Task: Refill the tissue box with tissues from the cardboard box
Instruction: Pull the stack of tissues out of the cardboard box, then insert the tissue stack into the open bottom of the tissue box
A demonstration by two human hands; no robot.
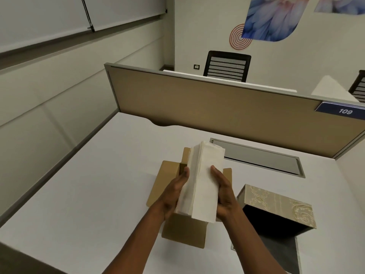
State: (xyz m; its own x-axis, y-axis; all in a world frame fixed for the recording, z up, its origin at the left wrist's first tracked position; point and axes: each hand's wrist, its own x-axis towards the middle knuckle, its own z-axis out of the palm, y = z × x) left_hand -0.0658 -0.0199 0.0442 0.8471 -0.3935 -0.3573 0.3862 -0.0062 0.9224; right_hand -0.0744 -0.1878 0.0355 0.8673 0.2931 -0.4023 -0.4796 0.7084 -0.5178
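Note:
A thick white stack of tissues (203,180) is held between both hands above the open brown cardboard box (167,178), whose flaps spread out on the desk. My left hand (175,192) presses the stack's left side and my right hand (223,192) presses its right side. To the right lies the tissue box (276,200), beige with an embossed floral pattern, tipped on its side so its dark open inside faces me. Its grey base panel (280,254) lies flat on the desk in front of it.
The white desk (88,194) has a grey cable hatch (260,157) behind the boxes. A tan partition (217,107) with a "109" label bounds the far edge. Black office chairs stand beyond it.

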